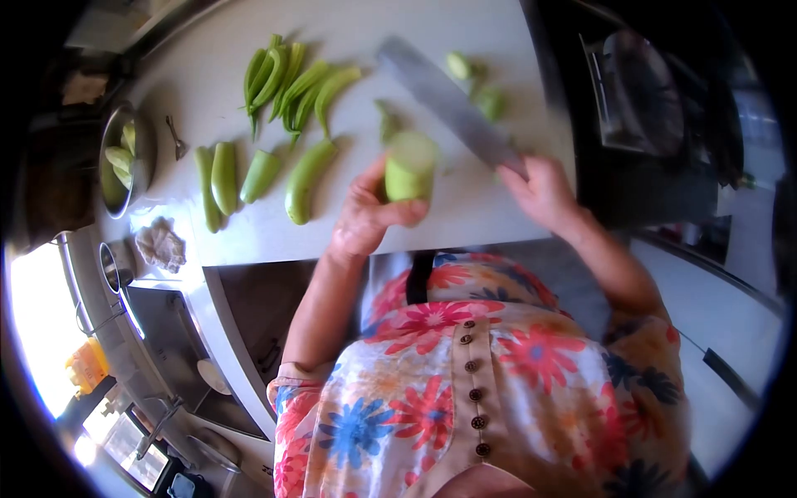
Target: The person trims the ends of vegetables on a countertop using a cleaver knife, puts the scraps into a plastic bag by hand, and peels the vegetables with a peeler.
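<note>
My left hand (363,217) is wrapped round a thick, pale green gourd piece (408,176), held up over the white counter (224,91) with its flat cut face upward. My right hand (541,192) grips the handle of a large knife (444,104). The wide blade points up and to the left, apart from the gourd, and is blurred by motion. Beyond the blade lie small green pieces (490,103) and a pale cut end (458,65). Another green scrap (387,123) rests just behind the gourd piece.
Left of my hands lie several green vegetable pieces (261,176) and a curved whole one (307,183). Behind them is a bunch of slender green pods (278,76). A metal bowl (144,158) with green pieces, a small spoon or fork (176,138) and a crumpled bag (161,246) are further left.
</note>
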`<state>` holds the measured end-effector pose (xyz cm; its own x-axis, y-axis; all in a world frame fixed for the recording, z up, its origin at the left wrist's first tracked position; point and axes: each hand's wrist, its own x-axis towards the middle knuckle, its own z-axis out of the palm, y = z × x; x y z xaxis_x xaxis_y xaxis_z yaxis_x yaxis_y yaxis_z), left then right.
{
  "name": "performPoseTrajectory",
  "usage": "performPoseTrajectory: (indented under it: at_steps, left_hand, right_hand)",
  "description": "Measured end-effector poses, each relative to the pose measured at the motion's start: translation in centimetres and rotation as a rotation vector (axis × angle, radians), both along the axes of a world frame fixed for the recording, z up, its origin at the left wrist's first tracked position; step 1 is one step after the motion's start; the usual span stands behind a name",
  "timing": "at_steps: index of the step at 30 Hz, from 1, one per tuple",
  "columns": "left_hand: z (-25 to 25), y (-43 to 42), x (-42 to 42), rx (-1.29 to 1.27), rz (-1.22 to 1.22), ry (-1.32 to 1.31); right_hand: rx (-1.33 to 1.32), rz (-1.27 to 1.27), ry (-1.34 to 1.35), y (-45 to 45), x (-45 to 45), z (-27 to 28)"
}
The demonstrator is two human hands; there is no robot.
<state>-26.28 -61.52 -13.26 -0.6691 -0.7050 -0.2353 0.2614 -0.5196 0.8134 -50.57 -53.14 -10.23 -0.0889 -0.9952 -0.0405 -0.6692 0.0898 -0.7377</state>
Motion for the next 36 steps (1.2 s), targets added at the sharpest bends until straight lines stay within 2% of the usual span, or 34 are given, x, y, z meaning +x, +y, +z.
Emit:
performPoseTrajectory:
  at_steps: [1, 4, 8, 10, 12, 13, 14, 16, 18, 20, 22, 23, 26, 29, 32, 34, 36]
  left_hand:
    - [-0.1, -0.2, 0.2, 0.015, 0.002, 0.023]
    - [-0.1, -0.8, 0.8, 0.335, 0.104, 0.155]
    - [-1.4, -1.8, 1.5, 0.528, 0.325, 0.194]
    - [-1.1, -1.9, 1.5, 0.501, 0.406, 0.178]
    - [-1.3, -2.1, 1.7, 0.502, 0.500, 0.153]
    - [-0.9, -2.5, 2.6, 0.418, 0.524, 0.075]
    - [0.1, -2.8, 3.8, 0.337, 0.540, 0.001]
    - [1.8, -3.4, 7.6, 0.042, 0.676, -0.271]
    - [3.8, -4.7, 10.9, -0.310, 0.676, -0.585]
    - [1.6, -6.8, 15.9, -0.529, 0.672, -0.939]
    - [0.8, -7.3, 17.4, -0.626, 0.602, -1.215]
    - [-0.8, -7.9, 18.8, -0.674, 0.536, -1.267]
    - [-1.7, -8.0, 18.9, -0.820, 0.467, -1.715]
    - [-1.5, -7.9, 18.6, -0.811, 0.461, -1.687]
    - [-0.6, -7.8, 18.1, -0.680, 0.420, -1.660]
    - [-0.6, -7.8, 18.0, -0.850, 0.547, -1.617]
    - [-0.4, -7.2, 16.0, -1.063, 0.700, -1.610]
  right_hand:
    - [0.011, -0.029, -0.022, 0.2, 0.0, 0.2]
    - [0.088, -0.109, -0.087, 0.9, -0.1, 0.8]
    - [0.218, -0.224, -0.179, 1.5, -0.1, 2.1]
    - [0.200, -0.234, -0.189, 2.1, -0.7, 1.5]
    - [0.313, -0.316, -0.294, 2.4, -0.9, 2.0]
    - [0.369, -0.361, -0.342, 2.3, -1.0, 2.3]
    - [0.318, -0.344, -0.320, 2.3, -1.3, 2.7]
    - [0.223, -0.333, -0.268, 2.8, -2.2, 3.7]
    - [0.185, -0.381, -0.168, 3.2, -3.8, 4.0]
    - [0.142, -0.420, -0.079, 3.7, -5.1, 4.1]
    - [0.103, -0.451, 0.006, 4.5, -6.2, 3.6]
    - [0.190, -0.491, 0.045, 5.0, -6.4, 3.6]
    - [0.125, -0.458, 0.195, 6.5, -6.7, 2.8]
    - [0.060, -0.534, 0.157, 7.9, -7.2, 0.9]
    - [-0.003, -0.594, 0.093, 8.1, -8.0, -1.5]
    - [-0.069, -0.598, 0.071, 7.5, -8.3, -3.0]
    - [-0.043, -0.620, 0.181, 6.0, -8.1, -3.7]
